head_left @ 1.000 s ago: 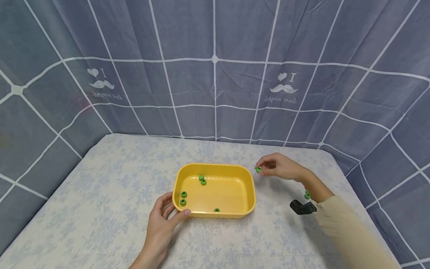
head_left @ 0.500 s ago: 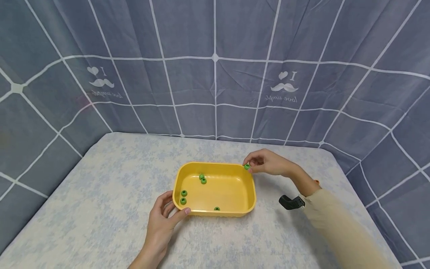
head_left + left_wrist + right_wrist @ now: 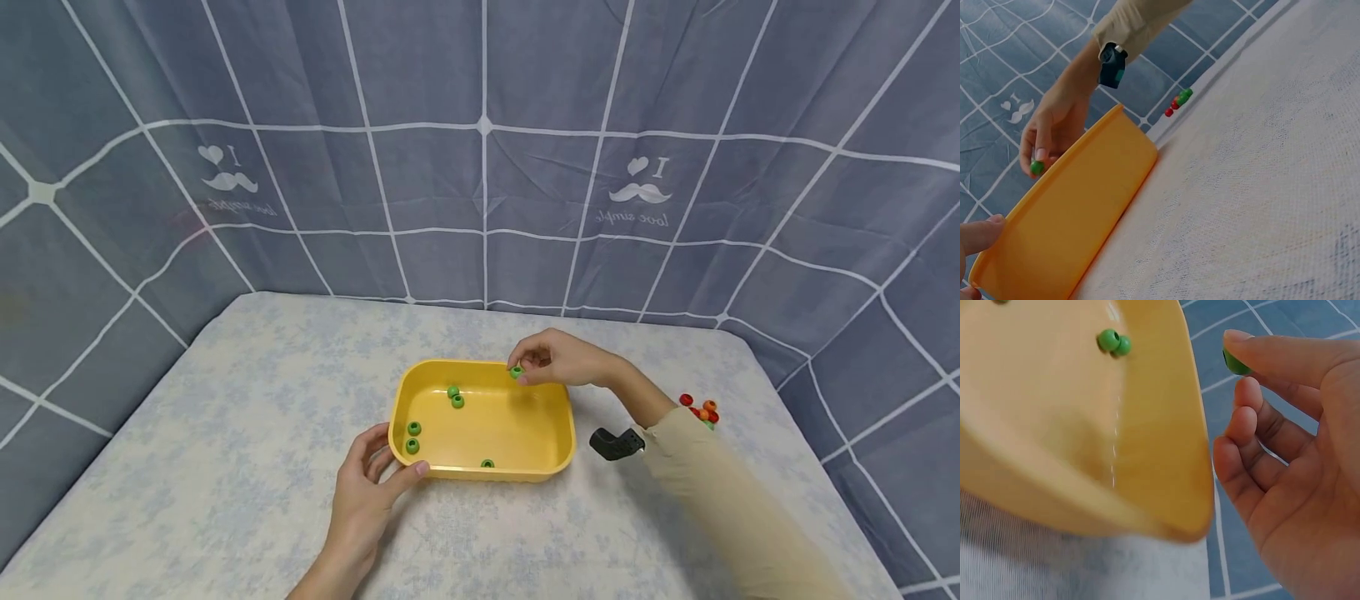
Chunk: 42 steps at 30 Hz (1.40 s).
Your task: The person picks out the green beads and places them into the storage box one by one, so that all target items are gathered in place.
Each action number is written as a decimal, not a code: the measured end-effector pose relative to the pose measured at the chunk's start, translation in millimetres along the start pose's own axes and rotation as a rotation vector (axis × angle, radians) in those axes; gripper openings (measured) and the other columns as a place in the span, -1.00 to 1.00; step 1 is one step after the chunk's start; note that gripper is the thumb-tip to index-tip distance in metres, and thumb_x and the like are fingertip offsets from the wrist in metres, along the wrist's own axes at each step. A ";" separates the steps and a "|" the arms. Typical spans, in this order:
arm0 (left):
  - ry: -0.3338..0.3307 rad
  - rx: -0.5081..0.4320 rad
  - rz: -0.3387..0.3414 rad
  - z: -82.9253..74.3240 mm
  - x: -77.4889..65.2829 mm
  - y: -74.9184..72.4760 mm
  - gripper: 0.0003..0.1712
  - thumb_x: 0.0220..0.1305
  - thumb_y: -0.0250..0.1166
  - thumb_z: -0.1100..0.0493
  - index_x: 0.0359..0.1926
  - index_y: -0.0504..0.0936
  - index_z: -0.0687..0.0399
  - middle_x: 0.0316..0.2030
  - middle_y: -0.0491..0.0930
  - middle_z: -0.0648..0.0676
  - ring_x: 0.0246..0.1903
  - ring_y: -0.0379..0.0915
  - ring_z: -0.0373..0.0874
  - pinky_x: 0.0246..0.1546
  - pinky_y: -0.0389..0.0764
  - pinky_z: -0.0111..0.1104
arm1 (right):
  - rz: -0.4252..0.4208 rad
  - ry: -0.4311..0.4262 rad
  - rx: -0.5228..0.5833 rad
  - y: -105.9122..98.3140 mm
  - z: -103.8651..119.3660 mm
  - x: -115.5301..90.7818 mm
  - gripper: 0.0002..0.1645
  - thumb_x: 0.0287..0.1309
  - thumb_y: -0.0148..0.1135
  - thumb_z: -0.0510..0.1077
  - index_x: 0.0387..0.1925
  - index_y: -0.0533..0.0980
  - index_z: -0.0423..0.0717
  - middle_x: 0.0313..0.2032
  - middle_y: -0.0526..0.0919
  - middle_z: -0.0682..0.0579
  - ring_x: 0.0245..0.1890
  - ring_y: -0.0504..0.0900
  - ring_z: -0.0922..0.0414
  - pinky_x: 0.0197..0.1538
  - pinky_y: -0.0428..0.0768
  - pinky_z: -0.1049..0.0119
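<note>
A yellow plastic tray (image 3: 525,476) stands mid-table, with several green beads (image 3: 457,402) lying on its floor. At its near left corner my left hand (image 3: 362,500) holds the tray, the thumb on the rim and the fingers along the outer wall. My right hand (image 3: 570,358) pinches one green bead (image 3: 517,372) between thumb and fingertips, over the tray's far rim towards the right. In the right wrist view the pinched bead (image 3: 1235,363) is partly covered by the thumb, and its dark hole faces the tray.
To the right of the tray lies a cluster of red, orange and green beads (image 3: 703,412), partly behind the right sleeve (image 3: 720,492). A black device (image 3: 617,443) sits at the right wrist. A grey-blue curtain (image 3: 420,183) hangs behind the pale patterned tablecloth (image 3: 225,433).
My right hand has moved left with the green bead, from beside the tray to over its far rim. The bead cluster on the right has come into sight. My left hand keeps its place.
</note>
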<state>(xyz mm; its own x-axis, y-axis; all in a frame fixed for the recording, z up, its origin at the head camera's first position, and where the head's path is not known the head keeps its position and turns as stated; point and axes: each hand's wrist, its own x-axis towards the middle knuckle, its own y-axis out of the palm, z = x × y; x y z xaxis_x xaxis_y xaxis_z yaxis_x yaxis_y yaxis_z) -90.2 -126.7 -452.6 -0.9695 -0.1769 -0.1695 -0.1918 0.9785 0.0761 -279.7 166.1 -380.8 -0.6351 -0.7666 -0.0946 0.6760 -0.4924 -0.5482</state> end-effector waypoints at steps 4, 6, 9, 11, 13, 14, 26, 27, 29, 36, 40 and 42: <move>0.000 -0.006 0.008 -0.4 0.2 0.6 -0.11 0.20 0.54 0.35 0.47 0.28 0.17 0.36 0.31 0.19 0.33 0.35 0.06 0.05 0.66 -0.43 | 0.018 -0.029 -0.022 5.0 3.9 8.4 -0.74 0.30 0.40 -0.30 -0.01 0.66 -0.34 -0.37 0.56 -0.01 -0.33 0.48 0.07 -0.22 0.56 0.31; -0.002 -0.007 0.009 -0.3 0.4 0.9 -0.11 0.20 0.54 0.35 0.47 0.28 0.17 0.36 0.31 0.19 0.33 0.35 0.06 0.05 0.66 -0.43 | 0.024 -0.040 -0.034 7.6 5.5 13.1 -0.75 0.30 0.40 -0.32 -0.02 0.66 -0.33 -0.35 0.58 -0.01 -0.32 0.49 0.07 -0.20 0.58 0.30; -0.002 -0.002 0.005 -0.1 1.0 1.1 -0.10 0.19 0.55 0.34 0.46 0.29 0.17 0.36 0.31 0.19 0.34 0.35 0.07 0.05 0.66 -0.44 | 0.027 -0.056 -0.056 11.7 7.5 21.1 -0.77 0.29 0.40 -0.33 -0.04 0.67 -0.33 -0.35 0.58 0.01 -0.31 0.50 0.08 -0.19 0.59 0.31; -0.002 0.002 0.004 0.0 1.1 1.0 -0.10 0.19 0.55 0.34 0.46 0.29 0.16 0.36 0.31 0.19 0.34 0.34 0.07 0.05 0.66 -0.44 | 0.033 -0.070 -0.066 14.7 9.0 26.8 -0.78 0.29 0.40 -0.34 -0.04 0.67 -0.32 -0.36 0.58 0.03 -0.31 0.50 0.10 -0.18 0.59 0.31; -0.002 0.003 0.005 0.1 1.1 1.0 -0.10 0.19 0.55 0.33 0.46 0.29 0.16 0.36 0.31 0.19 0.34 0.34 0.07 0.05 0.66 -0.44 | 0.043 -0.091 -0.075 17.6 11.1 31.6 -0.78 0.28 0.41 -0.34 -0.05 0.67 -0.33 -0.36 0.58 0.03 -0.30 0.51 0.10 -0.17 0.59 0.30; -0.002 0.003 0.007 0.2 1.0 1.0 -0.10 0.19 0.55 0.33 0.47 0.28 0.16 0.36 0.31 0.19 0.34 0.34 0.07 0.05 0.66 -0.44 | 0.049 -0.101 -0.078 19.1 12.2 33.6 -0.78 0.28 0.41 -0.34 -0.05 0.67 -0.33 -0.36 0.58 0.03 -0.31 0.51 0.10 -0.17 0.59 0.30; -0.007 0.009 0.001 0.7 0.7 0.7 -0.10 0.19 0.56 0.33 0.46 0.29 0.15 0.36 0.31 0.18 0.34 0.34 0.07 0.05 0.66 -0.43 | 0.024 -0.100 -0.117 23.7 15.2 37.5 -0.74 0.27 0.41 -0.36 -0.01 0.65 -0.34 -0.31 0.62 0.06 -0.28 0.55 0.10 -0.13 0.64 0.29; -0.009 0.010 -0.001 0.5 0.7 0.6 -0.10 0.19 0.56 0.33 0.47 0.29 0.15 0.36 0.31 0.18 0.34 0.34 0.07 0.05 0.66 -0.44 | 0.023 -0.098 -0.116 23.4 14.7 36.6 -0.74 0.27 0.42 -0.36 -0.02 0.66 -0.34 -0.31 0.62 0.06 -0.28 0.55 0.10 -0.13 0.64 0.29; -0.010 0.012 -0.002 0.1 0.7 0.5 -0.10 0.19 0.56 0.33 0.47 0.29 0.15 0.36 0.31 0.18 0.34 0.34 0.07 0.06 0.66 -0.44 | 0.019 -0.093 -0.113 22.8 13.8 34.2 -0.75 0.26 0.42 -0.36 -0.03 0.66 -0.33 -0.31 0.63 0.06 -0.28 0.56 0.09 -0.11 0.65 0.28; -0.007 0.011 -0.001 -0.5 1.1 0.0 -0.10 0.18 0.56 0.33 0.46 0.29 0.16 0.36 0.31 0.18 0.35 0.33 0.07 0.07 0.65 -0.44 | 0.006 -0.061 -0.074 17.8 8.6 23.8 -0.75 0.28 0.43 -0.31 -0.03 0.66 -0.32 -0.29 0.64 0.04 -0.25 0.58 0.05 -0.07 0.67 0.19; -0.007 0.014 0.000 -0.4 1.6 -0.7 -0.09 0.18 0.56 0.32 0.47 0.28 0.16 0.37 0.31 0.19 0.35 0.33 0.08 0.07 0.64 -0.45 | -0.018 -0.041 -0.069 13.9 6.6 17.9 -0.73 0.27 0.44 -0.30 -0.03 0.66 -0.32 -0.28 0.64 0.03 -0.22 0.58 0.03 -0.04 0.68 0.18; -0.008 0.015 -0.001 -0.4 1.6 -1.1 -0.09 0.18 0.56 0.32 0.47 0.28 0.16 0.37 0.30 0.19 0.35 0.33 0.08 0.07 0.64 -0.45 | -0.027 -0.034 -0.065 12.0 5.6 15.2 -0.73 0.27 0.45 -0.30 -0.03 0.66 -0.32 -0.28 0.64 0.03 -0.22 0.58 0.04 -0.03 0.68 0.19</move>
<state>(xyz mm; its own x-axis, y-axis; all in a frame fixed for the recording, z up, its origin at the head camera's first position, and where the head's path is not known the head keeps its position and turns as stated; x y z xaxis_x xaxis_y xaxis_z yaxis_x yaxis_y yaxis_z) -91.6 -128.2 -452.6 -0.9680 -0.1770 -0.1779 -0.1905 0.9798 0.0615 -279.2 146.2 -384.1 -0.6388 -0.7676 -0.0516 0.6326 -0.4859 -0.6031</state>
